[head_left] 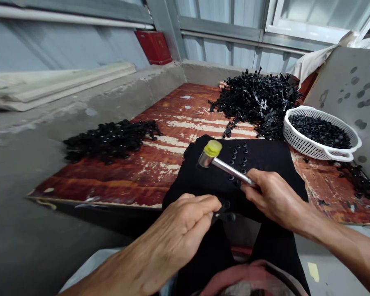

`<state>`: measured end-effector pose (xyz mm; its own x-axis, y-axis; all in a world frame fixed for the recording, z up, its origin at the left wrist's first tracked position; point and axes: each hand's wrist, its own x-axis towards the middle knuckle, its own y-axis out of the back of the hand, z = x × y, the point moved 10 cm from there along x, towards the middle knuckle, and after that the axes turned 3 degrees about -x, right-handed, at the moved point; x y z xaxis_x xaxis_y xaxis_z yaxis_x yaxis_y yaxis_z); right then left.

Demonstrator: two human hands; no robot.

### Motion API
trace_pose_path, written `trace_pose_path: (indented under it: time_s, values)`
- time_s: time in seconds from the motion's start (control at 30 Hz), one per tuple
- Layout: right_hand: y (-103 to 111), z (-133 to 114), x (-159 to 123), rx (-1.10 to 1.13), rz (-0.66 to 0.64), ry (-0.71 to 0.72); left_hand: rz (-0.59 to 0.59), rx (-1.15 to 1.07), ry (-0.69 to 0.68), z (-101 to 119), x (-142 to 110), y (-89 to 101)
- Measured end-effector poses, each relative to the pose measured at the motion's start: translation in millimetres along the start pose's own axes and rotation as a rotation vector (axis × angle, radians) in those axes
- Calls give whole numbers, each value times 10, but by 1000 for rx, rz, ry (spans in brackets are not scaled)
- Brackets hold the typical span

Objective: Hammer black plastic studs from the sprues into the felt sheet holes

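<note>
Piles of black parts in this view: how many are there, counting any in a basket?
3: a loose heap on the left of the worn red board, a bigger heap at its far end, and a white basket of parts at right. The black cloth may hide more.

a dark-edged pink shirt (249, 279) and bare forearms (336, 242)

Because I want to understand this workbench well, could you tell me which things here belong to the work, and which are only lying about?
Part of the work:
right hand gripping a yellow-tipped mallet
left hand pinching a small black part
black cloth with studs
black parts pile
white basket

Lying about:
pale wooden boards
red box
grey spotted panel
</note>
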<state>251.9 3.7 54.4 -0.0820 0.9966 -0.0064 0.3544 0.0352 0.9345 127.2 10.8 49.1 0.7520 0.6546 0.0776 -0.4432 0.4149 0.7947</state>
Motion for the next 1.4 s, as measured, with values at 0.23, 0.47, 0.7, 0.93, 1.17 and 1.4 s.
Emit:
trace_pose_path:
  time_s: [0.23, 0.47, 0.7, 0.93, 1.17, 1.4]
  values:
    - [-127, -154, 342, -283, -80, 106, 179, 96, -140, -33, -227, 16]
    - [-259, -234, 321, -419, -140, 127, 181, 31, -105, -107, -337, 120]
    - [-278, -242, 364, -363, -104, 97, 150, -102, 61, -282, -320, 84]
    - [-296, -180, 415, -207, -84, 85, -2, -111, 155, -369, -158, -45]
    - [-150, -74, 241, 144, -56, 9, -89, -165, 102, -326, 50, -36]
    - [-159, -246, 99, 627, -188, 33, 4, -79, -7, -137, 163, -2]
